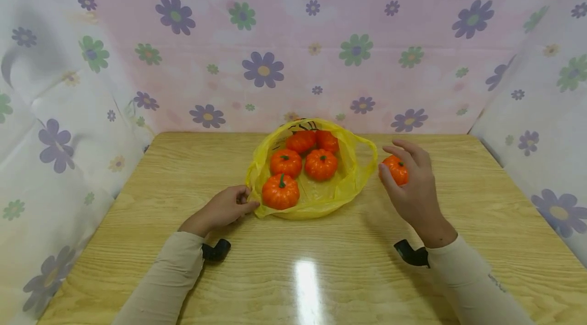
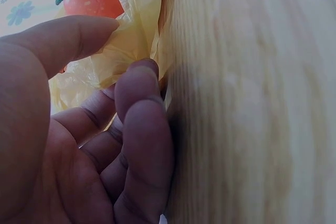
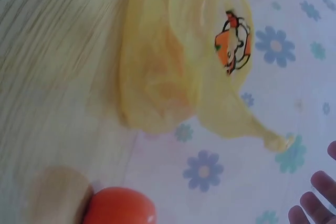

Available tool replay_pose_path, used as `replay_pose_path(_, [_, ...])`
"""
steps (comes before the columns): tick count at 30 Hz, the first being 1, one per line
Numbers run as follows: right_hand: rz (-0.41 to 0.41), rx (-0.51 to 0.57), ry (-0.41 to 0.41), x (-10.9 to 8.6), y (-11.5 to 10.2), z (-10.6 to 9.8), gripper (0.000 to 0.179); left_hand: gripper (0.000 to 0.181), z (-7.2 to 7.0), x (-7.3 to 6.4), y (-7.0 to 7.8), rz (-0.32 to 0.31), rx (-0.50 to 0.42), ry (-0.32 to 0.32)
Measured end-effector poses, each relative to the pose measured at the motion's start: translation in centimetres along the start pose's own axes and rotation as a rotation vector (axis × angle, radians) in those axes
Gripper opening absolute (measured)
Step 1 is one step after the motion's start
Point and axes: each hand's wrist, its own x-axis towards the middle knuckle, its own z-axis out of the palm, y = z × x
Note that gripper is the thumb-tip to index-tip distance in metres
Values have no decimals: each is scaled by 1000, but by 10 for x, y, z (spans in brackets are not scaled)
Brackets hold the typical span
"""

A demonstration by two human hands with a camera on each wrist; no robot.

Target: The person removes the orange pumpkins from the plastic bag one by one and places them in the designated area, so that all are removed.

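At the yellow bag's [image 1: 350, 177] left front edge, the left hand [image 1: 224, 209] has curled fingers, its thumb and forefinger gripping the thin film; its other fingers are mostly hidden in the head view. Inside the bag sit five orange pumpkins [image 1: 321, 164]; the rear two overlap, stems out of sight. Right of the bag, the right hand [image 1: 415, 190], fingers spread and holding nothing, partly hides a lone pumpkin [image 1: 398, 171], cropped in the right wrist view.

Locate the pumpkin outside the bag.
In the head view, the lone pumpkin is right of the yellow bag, partly hidden behind the right hand.
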Motion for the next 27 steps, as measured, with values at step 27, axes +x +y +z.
replay_pose_path(27, [-238, -72, -308, -2, -48, 37, 49, 27, 2, 1, -1, -11, -2, -6])
